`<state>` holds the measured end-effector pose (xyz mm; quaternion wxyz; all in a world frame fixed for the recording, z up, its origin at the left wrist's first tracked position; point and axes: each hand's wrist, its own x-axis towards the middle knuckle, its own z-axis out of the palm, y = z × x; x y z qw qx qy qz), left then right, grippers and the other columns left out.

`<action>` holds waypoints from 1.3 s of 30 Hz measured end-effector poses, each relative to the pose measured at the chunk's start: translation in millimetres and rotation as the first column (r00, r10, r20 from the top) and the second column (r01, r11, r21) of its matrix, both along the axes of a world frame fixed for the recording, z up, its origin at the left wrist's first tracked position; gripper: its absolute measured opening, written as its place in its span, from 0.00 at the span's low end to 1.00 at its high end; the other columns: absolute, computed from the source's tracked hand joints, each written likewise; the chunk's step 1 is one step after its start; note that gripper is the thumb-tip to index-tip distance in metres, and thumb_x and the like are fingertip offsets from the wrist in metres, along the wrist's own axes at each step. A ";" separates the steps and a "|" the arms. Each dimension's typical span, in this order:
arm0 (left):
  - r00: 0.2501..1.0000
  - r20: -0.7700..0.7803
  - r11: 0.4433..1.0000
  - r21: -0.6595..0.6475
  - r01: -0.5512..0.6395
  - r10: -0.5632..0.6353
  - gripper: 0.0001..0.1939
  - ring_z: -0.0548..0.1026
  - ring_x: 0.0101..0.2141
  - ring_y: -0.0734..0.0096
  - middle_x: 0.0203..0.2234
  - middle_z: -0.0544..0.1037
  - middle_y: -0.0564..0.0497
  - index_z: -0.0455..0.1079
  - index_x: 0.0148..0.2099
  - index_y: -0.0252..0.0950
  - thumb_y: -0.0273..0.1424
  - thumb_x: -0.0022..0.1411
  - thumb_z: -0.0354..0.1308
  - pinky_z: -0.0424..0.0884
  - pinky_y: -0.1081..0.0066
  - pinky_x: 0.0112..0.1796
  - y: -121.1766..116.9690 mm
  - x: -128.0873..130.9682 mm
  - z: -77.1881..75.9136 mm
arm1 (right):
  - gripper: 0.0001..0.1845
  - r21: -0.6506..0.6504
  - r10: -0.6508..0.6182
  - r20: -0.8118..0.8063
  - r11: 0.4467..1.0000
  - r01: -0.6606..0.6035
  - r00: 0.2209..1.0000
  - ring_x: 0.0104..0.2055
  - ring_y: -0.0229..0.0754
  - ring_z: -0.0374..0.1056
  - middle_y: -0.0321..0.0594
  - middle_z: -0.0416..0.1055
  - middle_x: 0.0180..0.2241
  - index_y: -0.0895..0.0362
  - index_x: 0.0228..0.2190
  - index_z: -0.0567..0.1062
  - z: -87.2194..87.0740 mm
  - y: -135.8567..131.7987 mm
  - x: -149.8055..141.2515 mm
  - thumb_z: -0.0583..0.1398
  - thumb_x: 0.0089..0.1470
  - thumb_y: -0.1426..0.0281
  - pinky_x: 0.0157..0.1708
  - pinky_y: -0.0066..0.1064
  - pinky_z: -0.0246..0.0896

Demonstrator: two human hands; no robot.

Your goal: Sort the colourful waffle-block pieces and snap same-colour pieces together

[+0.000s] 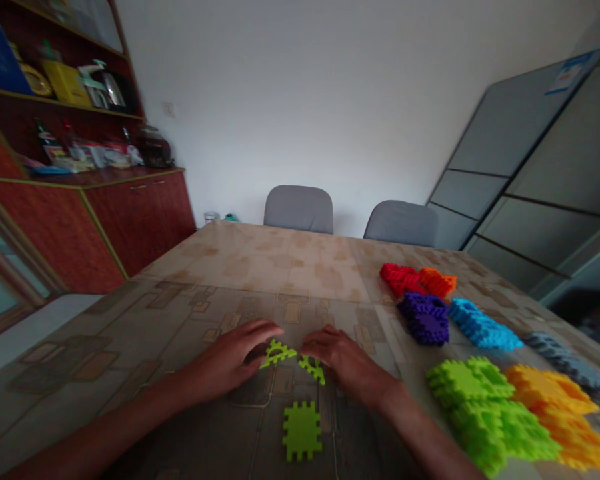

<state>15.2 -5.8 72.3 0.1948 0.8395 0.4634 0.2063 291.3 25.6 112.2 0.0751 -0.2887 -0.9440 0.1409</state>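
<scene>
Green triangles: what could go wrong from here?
The left triangle, at the left hand, and the right triangle, at the right hand, are angled differently, so they might not mesh. The green square lies loose and might slide if nudged. The right forearm could bump the nearby green stack.

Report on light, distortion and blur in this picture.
Head view: light is dim, the patterned tablecloth darker toward its near edge; head view: wide-angle stretch slants the wooden cabinet at left; head view: gray interlocking pieces near the right edge look soft, the lime-green square piece crisper.
</scene>
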 end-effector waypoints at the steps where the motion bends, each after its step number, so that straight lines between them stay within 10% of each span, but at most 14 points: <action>1: 1.000 0.005 1.000 -0.007 0.026 -0.026 0.26 0.67 0.61 0.57 0.62 0.70 0.47 0.65 0.65 0.44 0.26 0.65 0.52 0.61 0.60 0.60 0.6 -1.3 1.0 | 0.15 0.019 -0.006 0.022 1.000 0.005 1.000 0.50 0.45 0.68 0.39 0.78 0.45 0.53 0.43 0.79 1.4 -0.3 -0.5 0.55 0.65 0.79 0.52 0.35 0.59; 7: 0.995 0.058 0.995 -0.059 0.081 -0.078 0.20 0.72 0.55 0.58 0.53 0.77 0.49 0.72 0.58 0.46 0.29 0.65 0.56 0.66 0.62 0.56 3.3 -3.8 4.5 | 0.10 0.044 -0.068 0.056 0.997 0.066 0.996 0.47 0.48 0.70 0.45 0.77 0.41 0.58 0.39 0.79 -1.9 5.6 3.3 0.58 0.60 0.79 0.46 0.36 0.61; 21: 0.926 0.282 0.951 -0.250 -0.182 0.251 0.24 0.78 0.29 0.69 0.47 0.81 0.47 0.69 0.58 0.39 0.35 0.61 0.50 0.73 0.71 0.31 4.3 9.2 -10.1 | 0.12 0.009 -0.142 -0.125 0.989 0.144 0.982 0.45 0.44 0.70 0.40 0.74 0.39 0.56 0.39 0.76 -5.4 1.5 -7.0 0.62 0.52 0.80 0.46 0.30 0.63; 39: 0.972 0.203 0.965 -0.254 -0.064 0.118 0.26 0.78 0.40 0.60 0.43 0.80 0.47 0.69 0.60 0.39 0.38 0.60 0.57 0.74 0.64 0.41 6.6 -3.4 0.0 | 0.08 0.030 -0.128 -0.027 0.991 0.129 0.991 0.49 0.48 0.68 0.44 0.75 0.44 0.58 0.42 0.76 -13.3 -10.7 -44.2 0.62 0.60 0.75 0.52 0.38 0.61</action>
